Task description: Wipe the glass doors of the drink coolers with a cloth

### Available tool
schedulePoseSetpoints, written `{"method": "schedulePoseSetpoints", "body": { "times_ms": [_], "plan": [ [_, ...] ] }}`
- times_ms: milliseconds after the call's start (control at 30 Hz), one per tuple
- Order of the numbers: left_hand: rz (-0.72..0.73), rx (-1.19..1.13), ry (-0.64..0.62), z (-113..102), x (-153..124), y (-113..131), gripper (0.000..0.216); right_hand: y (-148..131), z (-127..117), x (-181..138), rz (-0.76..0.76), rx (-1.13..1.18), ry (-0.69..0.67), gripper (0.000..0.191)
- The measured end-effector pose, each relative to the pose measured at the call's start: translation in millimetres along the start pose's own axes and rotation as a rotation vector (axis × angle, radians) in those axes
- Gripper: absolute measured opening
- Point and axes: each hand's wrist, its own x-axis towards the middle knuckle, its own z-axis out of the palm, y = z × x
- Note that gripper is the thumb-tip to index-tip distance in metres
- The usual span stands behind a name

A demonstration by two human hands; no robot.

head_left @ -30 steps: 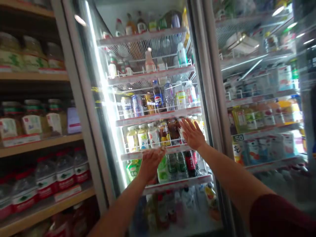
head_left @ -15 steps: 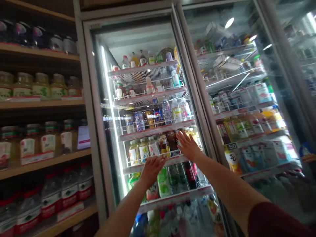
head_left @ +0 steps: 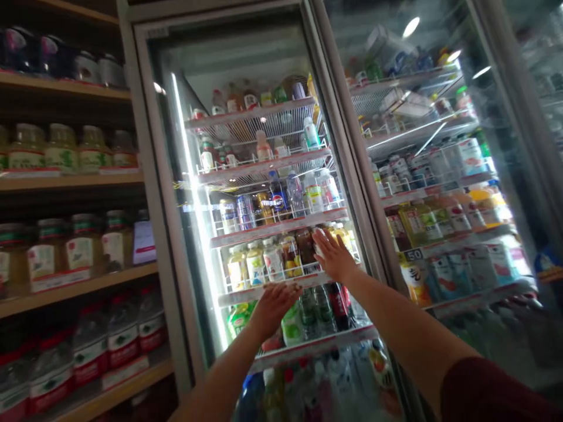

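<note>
Both my hands reach forward at a glass cooler door (head_left: 237,55) filled with lit drinks. My left hand (head_left: 275,305) is palm down with fingers stretched out, in front of the lower shelf edge. Higher and to its right, my right hand (head_left: 335,257) has its fingers apart, in front of a row of bottles. Neither hand holds anything; whether they touch the glass I cannot tell. Near them, behind the glass, are juice bottles (head_left: 255,265), a dark brown bottle (head_left: 305,249) and green-labelled bottles (head_left: 291,328). My right forearm passes in front of the metal door frame (head_left: 352,158).
Wooden shelves (head_left: 74,181) on the left carry jars (head_left: 61,146) and red-capped bottles (head_left: 88,340). To the right stands another glass cooler door (head_left: 422,35) with drinks and cartons behind it, and a small "50" sign (head_left: 414,255).
The view has shifted slightly, with the left shelves moving a little left in the picture. Both hands keep nearly the same pose, the left one slightly lower and further right.
</note>
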Motion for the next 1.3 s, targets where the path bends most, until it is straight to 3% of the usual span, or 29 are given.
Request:
{"method": "schedulePoseSetpoints", "body": {
  "times_ms": [67, 200, 300, 433, 500, 633, 733, 833, 900, 1033, 1133, 1200, 1300],
  "plan": [
    [-0.029, -0.015, 0.005, -3.3, 7.2, -13.5, 0.064, 0.9, -1.7, -0.3, 0.009, 0.001, -0.010, 0.071],
    [-0.348, 0.015, 0.074, 1.1, 18.6, -49.4, 0.058, -1.2, -4.5, -1.2, 0.051, -0.016, -0.036, 0.069],
    [-0.429, -0.013, 0.077, 13.2, -4.3, -28.7, 0.059, -4.4, 1.2, -8.3, 0.081, -0.025, -0.016, 0.065],
    [-0.256, -0.112, 0.058, 22.4, -36.6, 16.0, 0.063, -7.3, 17.2, -28.2, 0.110, -0.041, 0.051, 0.066],
    [-0.249, -0.131, 0.100, 25.0, -32.1, 13.8, 0.063, -7.6, 23.1, -36.7, 0.112, -0.078, 0.053, 0.067],
    [-0.509, -0.149, 0.256, 32.7, -4.9, -5.8, 0.059, -7.1, 24.6, -42.6, 0.126, -0.159, 0.015, 0.064],
    [-0.578, -0.184, 0.322, 42.2, -13.2, 26.2, 0.059, -6.6, 22.0, -42.7, 0.136, -0.189, -0.008, 0.062],
    [-0.401, -0.238, 0.240, 49.4, -42.0, 85.8, 0.067, -5.1, 22.8, -44.4, 0.130, -0.193, 0.002, 0.064],
    [-0.300, -0.242, 0.174, 50.6, -50.7, 109.4, 0.069, -3.4, 25.4, -46.1, 0.116, -0.174, 0.050, 0.065],
    [-0.423, -0.154, 0.251, 49.0, -20.8, 94.9, 0.059, -0.4, 29.7, -48.2, 0.086, -0.128, 0.127, 0.069],
    [-0.551, -0.154, 0.282, 50.6, 3.1, 88.9, 0.056, -0.9, 27.5, -47.8, 0.098, -0.143, 0.088, 0.069],
    [-0.560, -0.202, 0.260, 53.9, -1.1, 110.7, 0.057, -2.7, 23.6, -47.2, 0.117, -0.174, 0.035, 0.066],
    [-0.408, -0.358, 0.169, 59.7, -30.3, 160.6, 0.066, -5.5, 17.9, -46.1, 0.134, -0.208, -0.037, 0.064]
  ]
}}
